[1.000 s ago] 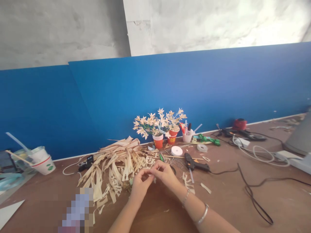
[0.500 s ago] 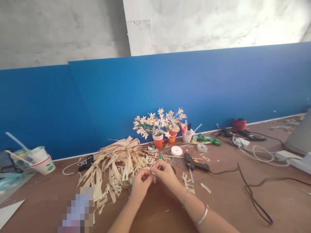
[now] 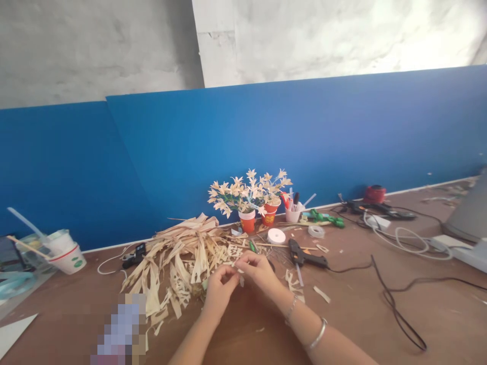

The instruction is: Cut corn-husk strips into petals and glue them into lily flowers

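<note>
A brown tabletop point(image 3: 357, 319), strewn with scraps and craft supplies, runs along a tall blue panel point(image 3: 266, 132). Behind the panel rises a rough grey wall point(image 3: 95, 45), brighter toward the right, with a pale pillar point(image 3: 216, 56) near the middle.

At the near centre, just above the tabletop, the left hand point(image 3: 220, 289) and right hand point(image 3: 258, 274) meet, each with its grip closed in a fingertip pinch on a small pale piece point(image 3: 240, 270) – partly hidden by the fingers. A silver bangle point(image 3: 318, 334) circles the right forearm.

Beside the hands, to the left, spreads a heap of dry, straw-coloured husks point(image 3: 182, 248). Beyond the hands, cream flowers point(image 3: 238, 190) stand in red cups point(image 3: 247, 222) near the panel, beside a white cup point(image 3: 292, 216) of pens. A white roll point(image 3: 276, 236) and a black glue gun point(image 3: 308, 256) lie nearer.

At far left is a paper cup point(image 3: 68, 259) with a green mark; on the right, cables point(image 3: 414, 241) wind toward a white power strip point(image 3: 470, 256). A patch at lower left is pixelated – its contents cannot be made out.
</note>
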Action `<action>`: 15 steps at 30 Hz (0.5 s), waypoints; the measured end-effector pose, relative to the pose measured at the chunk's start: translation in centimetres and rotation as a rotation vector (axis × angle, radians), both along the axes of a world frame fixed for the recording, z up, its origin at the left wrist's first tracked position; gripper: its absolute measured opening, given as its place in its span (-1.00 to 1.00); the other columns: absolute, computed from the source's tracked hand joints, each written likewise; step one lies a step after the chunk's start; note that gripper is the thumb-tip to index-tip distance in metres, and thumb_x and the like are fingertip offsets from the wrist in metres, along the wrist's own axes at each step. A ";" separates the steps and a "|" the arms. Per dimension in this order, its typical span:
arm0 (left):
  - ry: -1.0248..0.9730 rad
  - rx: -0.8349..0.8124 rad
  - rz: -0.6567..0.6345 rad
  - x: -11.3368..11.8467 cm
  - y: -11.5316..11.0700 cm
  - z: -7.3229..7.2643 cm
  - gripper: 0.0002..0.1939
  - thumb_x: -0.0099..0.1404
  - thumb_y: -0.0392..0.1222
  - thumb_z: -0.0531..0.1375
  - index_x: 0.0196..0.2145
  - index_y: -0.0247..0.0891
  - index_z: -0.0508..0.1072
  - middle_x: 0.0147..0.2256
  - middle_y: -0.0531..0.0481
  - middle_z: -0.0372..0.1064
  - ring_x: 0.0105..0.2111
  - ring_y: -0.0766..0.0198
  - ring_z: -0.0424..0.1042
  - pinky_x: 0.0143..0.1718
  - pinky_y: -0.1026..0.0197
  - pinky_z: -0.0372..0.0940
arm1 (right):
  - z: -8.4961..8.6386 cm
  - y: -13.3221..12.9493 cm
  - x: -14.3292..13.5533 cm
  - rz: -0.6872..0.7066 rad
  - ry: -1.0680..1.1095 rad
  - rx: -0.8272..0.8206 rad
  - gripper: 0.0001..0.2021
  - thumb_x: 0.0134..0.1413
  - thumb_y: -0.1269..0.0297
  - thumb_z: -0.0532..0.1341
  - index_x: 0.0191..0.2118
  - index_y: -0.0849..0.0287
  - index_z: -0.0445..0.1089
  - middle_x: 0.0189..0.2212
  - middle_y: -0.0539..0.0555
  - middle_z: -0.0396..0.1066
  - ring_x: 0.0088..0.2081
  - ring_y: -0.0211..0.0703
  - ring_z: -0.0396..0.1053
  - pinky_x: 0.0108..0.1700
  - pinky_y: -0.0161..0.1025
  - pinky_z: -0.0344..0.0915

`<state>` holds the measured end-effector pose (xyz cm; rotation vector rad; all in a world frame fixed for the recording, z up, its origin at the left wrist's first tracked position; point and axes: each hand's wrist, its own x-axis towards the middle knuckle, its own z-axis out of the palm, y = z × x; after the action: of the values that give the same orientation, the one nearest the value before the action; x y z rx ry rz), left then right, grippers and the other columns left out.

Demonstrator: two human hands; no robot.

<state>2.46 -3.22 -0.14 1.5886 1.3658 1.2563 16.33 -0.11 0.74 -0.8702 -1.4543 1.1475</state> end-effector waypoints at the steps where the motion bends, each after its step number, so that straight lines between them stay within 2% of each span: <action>1: 0.006 0.004 0.000 0.0 0.0 0.0 -0.82 0.10 -0.12 0.16 -0.57 -0.25 0.37 -0.51 0.03 0.31 -0.45 0.26 0.25 -0.36 0.25 0.14 | 0.0 0.0 0.0 -0.023 -0.009 -0.012 -0.80 -0.13 0.24 0.27 -0.63 0.22 0.38 -0.59 -0.03 0.28 -0.49 -0.28 0.23 -0.40 -0.32 0.16; 7: -0.016 -0.002 -0.002 0.0 0.0 0.0 -0.80 0.10 -0.11 0.17 -0.57 -0.26 0.37 -0.51 0.03 0.32 -0.45 0.26 0.26 -0.35 0.25 0.15 | 0.4 -0.3 0.0 -0.097 -0.089 -0.004 -0.78 -0.13 0.22 0.28 -0.63 0.23 0.35 -0.60 -0.04 0.28 -0.49 -0.27 0.23 -0.41 -0.34 0.16; 12: -0.075 -0.045 0.029 -0.1 -0.2 0.1 -0.81 0.09 -0.10 0.18 -0.55 -0.26 0.39 -0.55 0.07 0.29 -0.49 0.29 0.23 -0.37 0.26 0.15 | 0.9 -0.3 0.4 -0.056 -0.057 0.046 -0.71 0.04 0.09 0.17 -0.45 0.21 0.47 -0.42 0.05 0.40 -0.30 -0.15 0.32 -0.21 -0.26 0.21; 15: -0.095 -0.053 0.033 -0.1 -0.2 0.1 -0.82 0.09 -0.10 0.19 -0.54 -0.27 0.40 -0.56 0.08 0.29 -0.50 0.30 0.23 -0.39 0.27 0.15 | 0.5 0.0 0.6 -0.059 -0.028 0.053 -0.73 0.03 0.12 0.17 -0.39 0.20 0.50 -0.36 0.08 0.43 -0.24 -0.10 0.34 -0.13 -0.21 0.22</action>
<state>2.35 -3.38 -0.06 1.4572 1.3588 1.2878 16.89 -0.09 1.21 -0.8897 -1.4664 1.0523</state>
